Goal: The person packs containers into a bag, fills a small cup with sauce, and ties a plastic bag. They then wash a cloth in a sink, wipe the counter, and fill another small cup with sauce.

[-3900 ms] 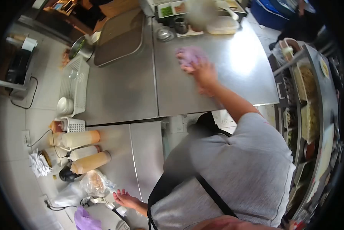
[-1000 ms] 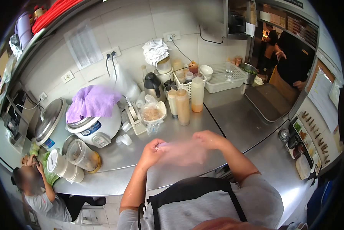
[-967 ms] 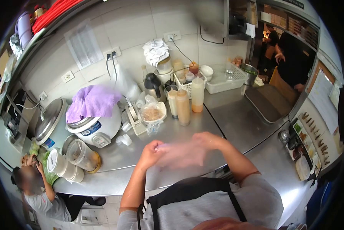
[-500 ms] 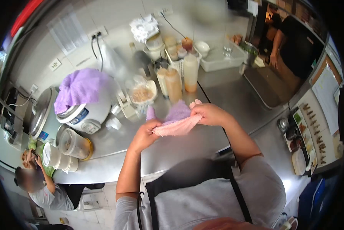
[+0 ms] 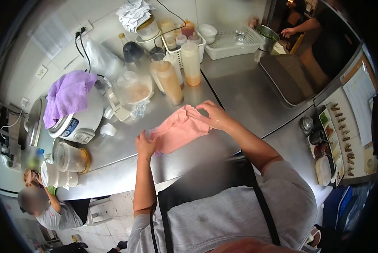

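A pink cloth (image 5: pixel 178 131) lies spread on the steel counter (image 5: pixel 113 145) in front of me, a trace of purple at its lower left edge. My left hand (image 5: pixel 145 146) is at the cloth's left end, fingers apart and pointing up. At the upper right edge, my right hand (image 5: pixel 216 116) has its fingers stretched out over the fabric. Neither hand grips the cloth. Just beyond it stand a tan-filled squeeze bottle (image 5: pixel 171 84) and a clear squeeze bottle (image 5: pixel 191 63) with orange residue at its base.
A rice cooker (image 5: pixel 77 126) with a purple towel (image 5: pixel 69 95) on top stands left, near lidded tubs (image 5: pixel 67 156). Behind are a white basket (image 5: pixel 235 44) and a plastic-covered bowl (image 5: pixel 134 90). A brown tray (image 5: pixel 288 80) lies right. One person sits lower left; another stands upper right.
The cloth, held bunched between both hands with purple showing behind it, now lies flat on the counter, pink side up. Both hands have loosened their grip. The camera view has shifted.
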Motion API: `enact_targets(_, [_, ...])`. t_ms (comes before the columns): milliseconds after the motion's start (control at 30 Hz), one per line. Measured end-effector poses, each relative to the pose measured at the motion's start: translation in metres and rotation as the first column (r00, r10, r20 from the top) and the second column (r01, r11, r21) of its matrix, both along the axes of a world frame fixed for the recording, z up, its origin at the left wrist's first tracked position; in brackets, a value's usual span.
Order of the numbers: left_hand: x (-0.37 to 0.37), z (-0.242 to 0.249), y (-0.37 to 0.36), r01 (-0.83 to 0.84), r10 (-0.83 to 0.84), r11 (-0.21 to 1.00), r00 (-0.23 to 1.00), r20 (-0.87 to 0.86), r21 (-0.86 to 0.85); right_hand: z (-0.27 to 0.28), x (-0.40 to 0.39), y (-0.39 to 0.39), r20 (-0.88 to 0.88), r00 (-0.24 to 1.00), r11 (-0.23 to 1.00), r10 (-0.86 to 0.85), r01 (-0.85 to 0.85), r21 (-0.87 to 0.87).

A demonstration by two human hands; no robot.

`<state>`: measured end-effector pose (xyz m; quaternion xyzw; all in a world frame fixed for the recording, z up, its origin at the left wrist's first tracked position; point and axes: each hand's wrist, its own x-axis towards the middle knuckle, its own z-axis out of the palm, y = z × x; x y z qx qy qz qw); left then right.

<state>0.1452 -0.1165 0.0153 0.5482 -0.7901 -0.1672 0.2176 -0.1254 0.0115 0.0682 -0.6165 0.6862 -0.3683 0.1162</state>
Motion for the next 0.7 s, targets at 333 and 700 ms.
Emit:
enact_targets(333, [-0.035, 0.009, 0.017, 0.146, 0.074, 0.823, 0.930, -0.359, 0.548, -0.044, -0.083, 0.043, 0.308, 0.941, 0.973, -0.140, 0.073, 0.220])
enact_targets(700, [-0.132, -0.015, 0.045, 0.502, -0.477, 0.855, 0.859, 0.188, -0.126, -0.009, -0.267, -0.059, 0.264, 0.949, 0.985, -0.172, 0.171, 0.027])
